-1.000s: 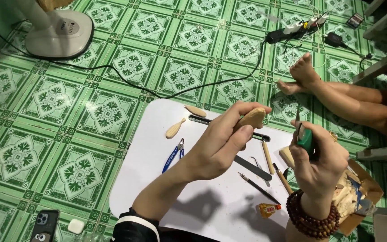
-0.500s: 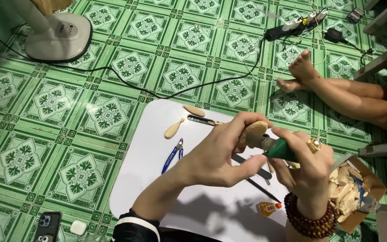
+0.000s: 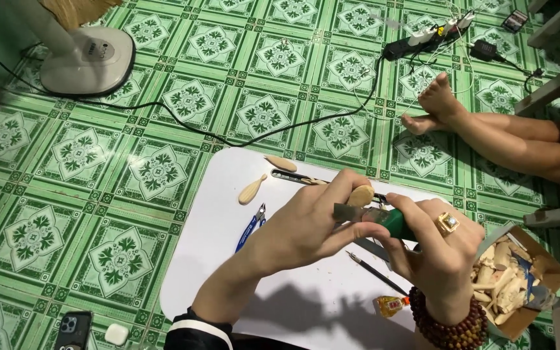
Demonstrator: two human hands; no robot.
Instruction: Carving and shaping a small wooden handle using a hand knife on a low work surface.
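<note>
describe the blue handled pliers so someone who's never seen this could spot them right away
Start at the white board lying on the green patterned tile floor. Near its left edge, just left of the person's left hand, lie the small pliers. Their blue handles set them apart; the pieces beside them are pale wood.

A small yellow-red packet (image 3: pixel 391 304) lies on the white board (image 3: pixel 228 214); an open cardboard box (image 3: pixel 539 259) stands just right.
</note>
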